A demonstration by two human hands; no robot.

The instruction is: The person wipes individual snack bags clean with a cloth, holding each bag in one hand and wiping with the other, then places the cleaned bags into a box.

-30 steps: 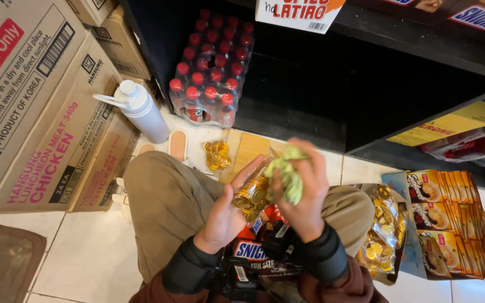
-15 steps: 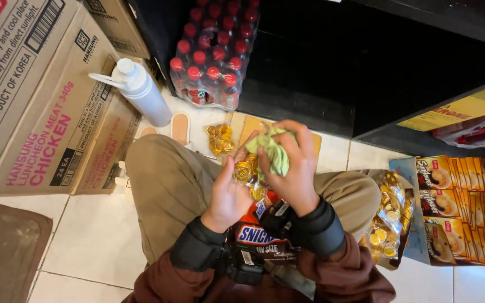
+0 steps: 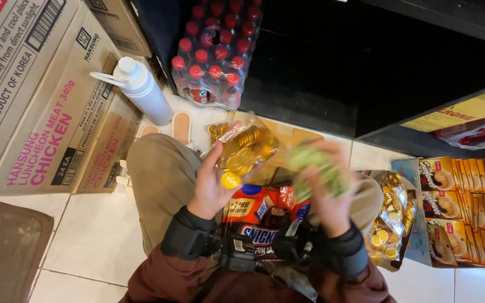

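Tiled floor [image 3: 91, 235]; left hand [image 3: 211, 188] holds clear bag [image 3: 245, 148] of gold coins.

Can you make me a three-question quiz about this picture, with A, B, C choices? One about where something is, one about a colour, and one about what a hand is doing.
1. Where does the white spray bottle stand?
A. on the dark shelf
B. on the floor beside the cardboard boxes
C. on the person's lap

2. What colour are the caps of the wrapped pack of bottles?
A. red
B. blue
C. white

3. What is the left hand doing?
A. lying flat on the floor
B. holding a clear bag of gold coins
C. gripping the spray bottle

Answers:
1 B, it stands on the tiles right next to the boxes.
2 A, every cap that shows is red.
3 B, its fingers wrap the bag, while the right hand is blurred around something green.
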